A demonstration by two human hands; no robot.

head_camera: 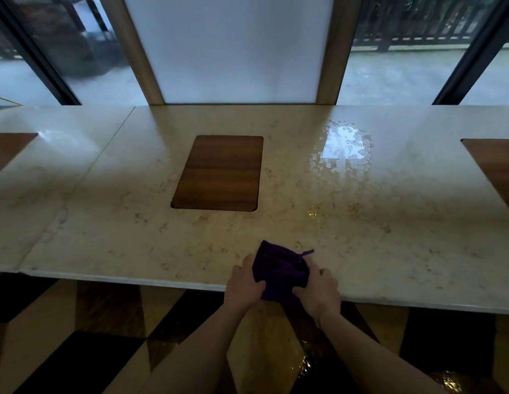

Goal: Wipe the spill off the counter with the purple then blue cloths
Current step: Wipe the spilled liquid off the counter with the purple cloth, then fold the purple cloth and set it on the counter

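Note:
A folded purple cloth sits at the near edge of the pale marble counter. My left hand grips its left side and my right hand grips its right side. A small loop tag sticks out of the cloth's upper right corner. The spill is a patch of water and droplets far back on the right part of the counter, well away from the cloth. No blue cloth is in view.
A wooden inset panel lies in the counter's middle, with similar panels at the left edge and right edge. Windows and a white panel stand behind the counter. Below it is a dark-and-tan patterned floor.

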